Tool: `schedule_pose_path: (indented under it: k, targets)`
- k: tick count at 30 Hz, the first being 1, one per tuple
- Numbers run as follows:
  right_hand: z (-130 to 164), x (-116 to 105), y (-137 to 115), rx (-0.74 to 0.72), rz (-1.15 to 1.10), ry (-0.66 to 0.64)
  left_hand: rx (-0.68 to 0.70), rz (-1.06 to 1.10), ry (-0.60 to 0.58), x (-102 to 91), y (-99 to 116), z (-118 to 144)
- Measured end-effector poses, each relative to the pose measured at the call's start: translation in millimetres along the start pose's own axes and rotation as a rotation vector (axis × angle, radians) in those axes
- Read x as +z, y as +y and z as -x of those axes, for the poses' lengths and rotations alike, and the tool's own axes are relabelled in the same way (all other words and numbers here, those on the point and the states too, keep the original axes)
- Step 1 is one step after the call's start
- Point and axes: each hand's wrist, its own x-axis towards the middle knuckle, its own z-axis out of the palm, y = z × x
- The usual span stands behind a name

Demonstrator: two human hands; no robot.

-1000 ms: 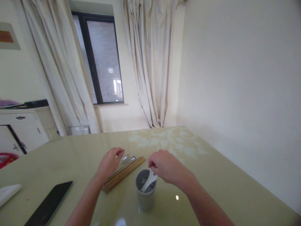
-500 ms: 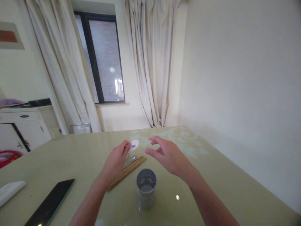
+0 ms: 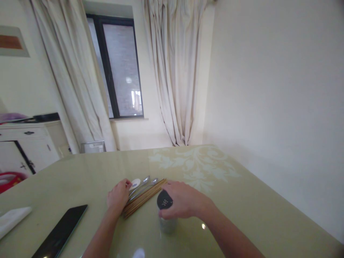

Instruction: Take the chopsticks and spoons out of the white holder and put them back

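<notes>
My left hand (image 3: 118,196) is low over the table, its fingers pinched on a white spoon (image 3: 135,184) with a blue mark; its handle is hidden in the hand. Two metal spoons (image 3: 146,180) lie just right of it, alongside a bundle of wooden chopsticks (image 3: 145,199). My right hand (image 3: 185,200) is wrapped around the upper part of a grey utensil holder (image 3: 168,226). Small holes show in the holder's dark bottom through its open mouth, and nothing is seen inside. The hand covers part of the rim.
A dark phone or tablet-like slab (image 3: 63,229) lies on the green table (image 3: 102,170) at the left, near a white folded item (image 3: 14,218). Curtains and a window stand beyond the far edge. A wall runs along the right side.
My left hand has moved down and left, bringing the white spoon beside the metal spoons. My right hand has come down and closed around the utensil holder.
</notes>
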Motion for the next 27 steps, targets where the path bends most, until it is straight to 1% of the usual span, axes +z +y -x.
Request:
schedule_pose_path:
  k: [3, 5, 7, 8, 9, 11, 13, 16, 18, 20, 22, 24, 27]
  targets:
    - [-6, 9, 1, 0.069, 0.021, 0.053, 0.005, -0.012, 0.025, -1.1, 1, -1]
    - [-9, 16, 2, 0.101, 0.038, 0.109, 0.033, 0.031, 0.075, -7.0, 7, -2]
    - [-9, 21, 6, 0.088, 0.021, 0.167, 0.109, 0.127, 0.129, -15.8, 17, -4]
    - [-8, 24, 10, 0.069, -0.002, 0.192, 0.176, 0.191, 0.129, -20.1, 25, -3]
    - [-8, 26, 15, 0.050, -0.033, 0.216, 0.260, 0.253, 0.099, -23.7, 33, -2]
    - [-7, 32, 28, 0.032, -0.111, 0.264, 0.418, 0.319, -0.010, -27.0, 50, 5]
    - [-8, 39, 45, 0.047, -0.218, 0.341, 0.507, 0.304, -0.099, -23.8, 64, 14]
    - [-12, 57, 66, 0.053, -0.460, 0.467, 0.491, 0.188, -0.129, -9.8, 76, 26]
    - [-13, 72, 76, 0.044, -0.627, 0.486, 0.466, 0.138, -0.128, 1.0, 78, 29]
    - [-14, 85, 81, 0.030, -0.741, 0.483, 0.466, 0.112, -0.116, 9.0, 79, 30]
    - [-13, 92, 83, 0.011, -0.796, 0.480, 0.476, 0.097, -0.118, 12.7, 79, 29]
    - [-12, 93, 84, -0.027, -0.821, 0.452, 0.462, 0.083, -0.133, 12.5, 79, 29]
    - [-11, 87, 86, -0.088, -0.849, 0.365, 0.421, 0.057, -0.171, 9.6, 81, 31]
